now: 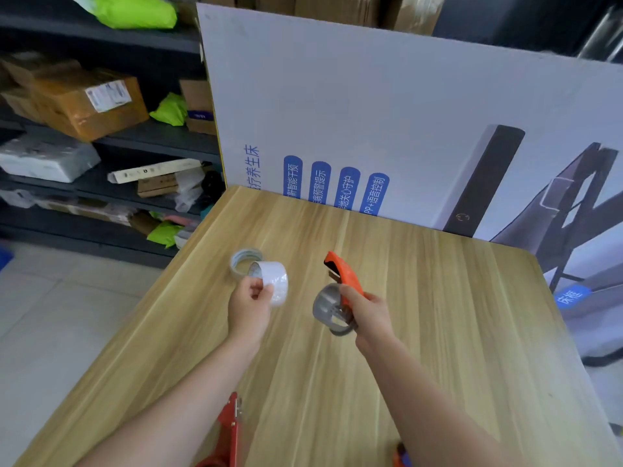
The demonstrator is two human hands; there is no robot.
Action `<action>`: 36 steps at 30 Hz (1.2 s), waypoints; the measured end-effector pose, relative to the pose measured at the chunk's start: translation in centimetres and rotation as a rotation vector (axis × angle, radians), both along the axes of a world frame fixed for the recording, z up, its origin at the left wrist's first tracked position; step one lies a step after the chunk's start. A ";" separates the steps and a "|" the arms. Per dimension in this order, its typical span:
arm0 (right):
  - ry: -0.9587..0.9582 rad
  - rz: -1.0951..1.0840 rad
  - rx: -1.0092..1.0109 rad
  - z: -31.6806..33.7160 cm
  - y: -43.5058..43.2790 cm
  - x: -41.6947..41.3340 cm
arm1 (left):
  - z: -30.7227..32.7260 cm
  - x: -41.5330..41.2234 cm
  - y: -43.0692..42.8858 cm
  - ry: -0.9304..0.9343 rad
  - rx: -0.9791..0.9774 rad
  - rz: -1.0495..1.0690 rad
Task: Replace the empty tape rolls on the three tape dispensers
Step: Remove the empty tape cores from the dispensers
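The left hand (250,306) pinches a white tape roll (279,285) beside the orange dispenser (347,274), which the right hand (371,315) grips over the counter (438,332). They are held close, maybe so the roll can go on its bare wheel (324,306).

Table (438,315) of pale matt wood grain; tape roll (279,285) of glossy whitish film; dispenser (349,276) of smooth orange plastic; box (84,107) of brown cardboard

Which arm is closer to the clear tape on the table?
Left. Left grip, holding a white roll, sits beside the clear tape; right grip, holding the orange dispenser, is farther right.
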State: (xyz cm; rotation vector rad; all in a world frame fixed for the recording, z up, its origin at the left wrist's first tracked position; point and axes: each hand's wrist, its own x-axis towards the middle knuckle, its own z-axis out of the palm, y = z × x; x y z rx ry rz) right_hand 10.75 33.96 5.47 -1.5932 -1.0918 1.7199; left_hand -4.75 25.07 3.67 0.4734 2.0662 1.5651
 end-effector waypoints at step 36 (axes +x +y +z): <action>-0.354 0.587 0.002 -6.5 -13.9 11.0 | -6.6 9.9 -11.1 0.569 -0.584 -0.792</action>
